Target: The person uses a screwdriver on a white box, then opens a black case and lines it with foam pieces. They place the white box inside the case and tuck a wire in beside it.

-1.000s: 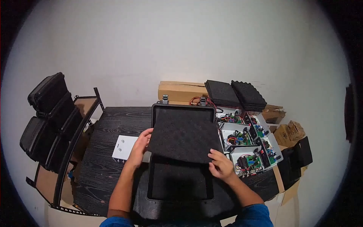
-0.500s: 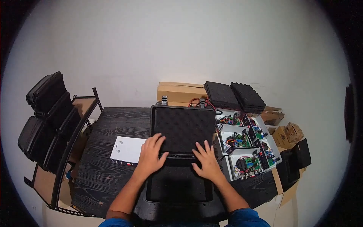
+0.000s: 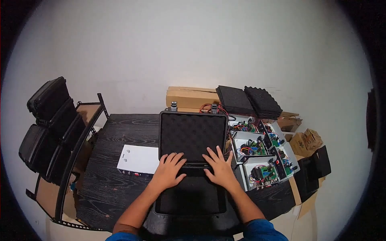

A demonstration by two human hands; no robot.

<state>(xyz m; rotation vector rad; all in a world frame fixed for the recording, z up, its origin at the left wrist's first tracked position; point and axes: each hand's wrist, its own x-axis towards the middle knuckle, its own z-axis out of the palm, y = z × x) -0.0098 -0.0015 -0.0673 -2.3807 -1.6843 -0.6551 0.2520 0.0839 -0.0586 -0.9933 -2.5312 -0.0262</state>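
Two hands laid flat, fingers spread, nothing pinched: left hand (image 3: pixel 168 172) and right hand (image 3: pixel 219 168) pressed on lower edge of foam (image 3: pixel 193 135) seated in lid of open case (image 3: pixel 192 160). Step judged: foam being bedded in. Next move calls for even pressure along edges. Dark wood table (image 3: pixel 116 132); white box (image 3: pixel 138 160) just left of case, circuit trays (image 3: pixel 261 154) right, cartons (image 3: pixel 191 98) behind; plain white wall (image 3: pixel 193 48).

Open black hard case (image 3: pixel 192 160) on table, lid up, egg-crate foam (image 3: pixel 193 134) lining lid.
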